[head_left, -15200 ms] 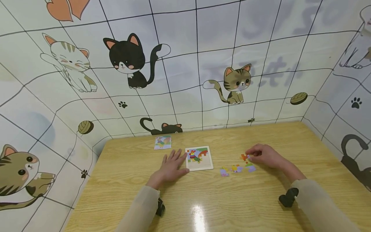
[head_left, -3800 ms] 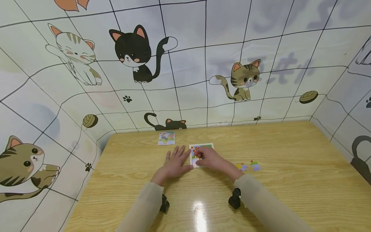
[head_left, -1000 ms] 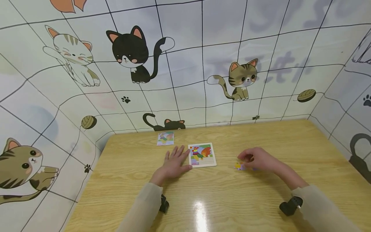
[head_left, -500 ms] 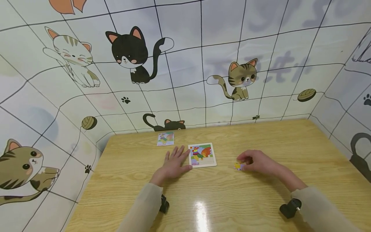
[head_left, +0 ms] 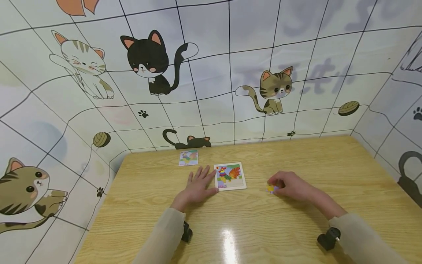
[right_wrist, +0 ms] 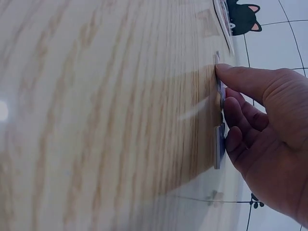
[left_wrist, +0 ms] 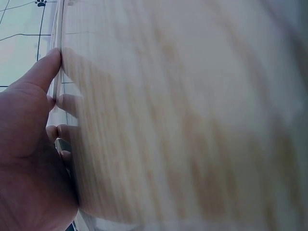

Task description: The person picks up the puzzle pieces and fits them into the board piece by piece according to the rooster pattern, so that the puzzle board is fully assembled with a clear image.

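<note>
A white-framed jigsaw board [head_left: 230, 176] with a rooster picture lies on the table; its lower right part shows bare wood. My left hand [head_left: 197, 189] rests flat on the table with fingers spread, index and thumb tips against the board's left edge. To the right, my right hand [head_left: 291, 185] has thumb and fingertips around a yellow and purple puzzle piece [head_left: 271, 188] on the table. In the right wrist view the thumb touches that piece's edge, and another puzzle piece [right_wrist: 220, 147] lies flat below the curled fingers. The head view hides that second piece under the hand.
A small printed picture card [head_left: 188, 157] of the same rooster lies behind my left hand. The wooden table [head_left: 244, 227] backs onto a wall sheet [head_left: 211, 73] printed with cats. Black wrist cameras [head_left: 328, 239] sit at both sleeves.
Since the earliest frame, the orange tail piece and a lower left piece have come into the board. Lately my right hand has closed in leftward on the yellow piece; my left hand stays put.
</note>
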Available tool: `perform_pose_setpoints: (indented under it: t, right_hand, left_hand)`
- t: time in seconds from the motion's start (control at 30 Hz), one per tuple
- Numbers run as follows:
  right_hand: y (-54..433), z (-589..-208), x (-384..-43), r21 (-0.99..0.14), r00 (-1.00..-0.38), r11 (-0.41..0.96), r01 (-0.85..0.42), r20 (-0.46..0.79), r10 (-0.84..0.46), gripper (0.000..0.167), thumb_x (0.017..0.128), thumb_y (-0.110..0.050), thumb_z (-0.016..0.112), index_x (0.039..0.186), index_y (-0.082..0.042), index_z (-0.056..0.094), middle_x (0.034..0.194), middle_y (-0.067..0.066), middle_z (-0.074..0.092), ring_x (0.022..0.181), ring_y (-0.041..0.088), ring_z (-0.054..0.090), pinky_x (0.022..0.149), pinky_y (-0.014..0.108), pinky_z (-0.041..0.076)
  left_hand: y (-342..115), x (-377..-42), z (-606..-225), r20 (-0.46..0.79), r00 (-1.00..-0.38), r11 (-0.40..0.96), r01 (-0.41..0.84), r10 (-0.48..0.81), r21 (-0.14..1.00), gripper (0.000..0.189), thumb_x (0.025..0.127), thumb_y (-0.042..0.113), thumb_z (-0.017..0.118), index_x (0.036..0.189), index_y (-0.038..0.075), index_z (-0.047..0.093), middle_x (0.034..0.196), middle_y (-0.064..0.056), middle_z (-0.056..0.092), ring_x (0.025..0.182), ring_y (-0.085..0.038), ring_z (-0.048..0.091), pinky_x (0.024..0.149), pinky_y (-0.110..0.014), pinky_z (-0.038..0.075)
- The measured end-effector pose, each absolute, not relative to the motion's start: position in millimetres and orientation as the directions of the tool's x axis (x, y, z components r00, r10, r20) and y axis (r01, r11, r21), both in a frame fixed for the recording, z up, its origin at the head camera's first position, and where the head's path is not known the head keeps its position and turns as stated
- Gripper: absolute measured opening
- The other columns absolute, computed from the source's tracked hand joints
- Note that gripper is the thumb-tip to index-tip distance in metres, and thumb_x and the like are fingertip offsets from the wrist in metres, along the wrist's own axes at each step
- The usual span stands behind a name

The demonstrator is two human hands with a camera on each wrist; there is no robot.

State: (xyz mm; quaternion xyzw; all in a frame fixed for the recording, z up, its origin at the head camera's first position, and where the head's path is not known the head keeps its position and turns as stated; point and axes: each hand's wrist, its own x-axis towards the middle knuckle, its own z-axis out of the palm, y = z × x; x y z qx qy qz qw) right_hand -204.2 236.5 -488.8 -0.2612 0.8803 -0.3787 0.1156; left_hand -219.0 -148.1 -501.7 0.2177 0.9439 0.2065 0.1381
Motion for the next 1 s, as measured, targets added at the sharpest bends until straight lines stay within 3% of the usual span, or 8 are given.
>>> perform_pose_setpoints:
  t: [0.5,1.0]
  right_hand:
    - [235.0,-484.7,-207.7,-0.744,-0.814,0.572,-0.345,-0.066,-0.577,0.023,0.089,-0.005,0.078,0.109,-0.001,0.065,0.1,0.004,0.06,0.084,0.015,0.053,0.072,0.029,0.048]
    - [211.5,-487.7,-214.1,-0.724,-0.835,0.579,-0.374,-0.009,-0.55,0.021,0.085,0.0,0.077,0.098,-0.011,0.065,0.08,-0.004,0.057,0.072,0.012,0.051,0.064,0.027,0.045]
  left_hand:
    - [-147.8,-218.6,-500.5,-0.172,-0.869,0.818,0.346,0.465,0.46,0.074,0.103,0.05,0.056,0.164,0.019,0.028,0.171,-0.01,0.01,0.157,-0.036,-0.002,0.119,-0.064,-0.004]
    - [-148.9,-218.1,-500.1,-0.163,-0.866,0.813,0.357,0.473,0.461,0.074,0.103,0.047,0.057,0.164,0.016,0.028,0.171,-0.012,0.011,0.156,-0.038,0.0,0.118,-0.066,-0.004]
